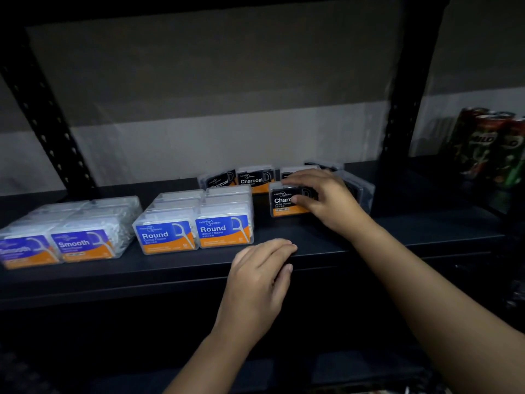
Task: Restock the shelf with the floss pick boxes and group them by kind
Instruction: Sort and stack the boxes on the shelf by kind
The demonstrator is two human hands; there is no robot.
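The room is dim. A black metal shelf [369,245] has posts [403,89] with holes. Behind it the wall [213,81] is grey above, lighter below.

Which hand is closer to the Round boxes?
Left. The left hand rests on the shelf edge just right of the Round boxes; the right hand is farther right, on a Charcoal box.

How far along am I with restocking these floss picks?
Mostly done. The Smooth boxes and Round boxes stand in tidy rows. Your right hand grips a Charcoal box at the front of that group; your left hand rests on the shelf edge. Still to straighten: the leaning boxes behind it.
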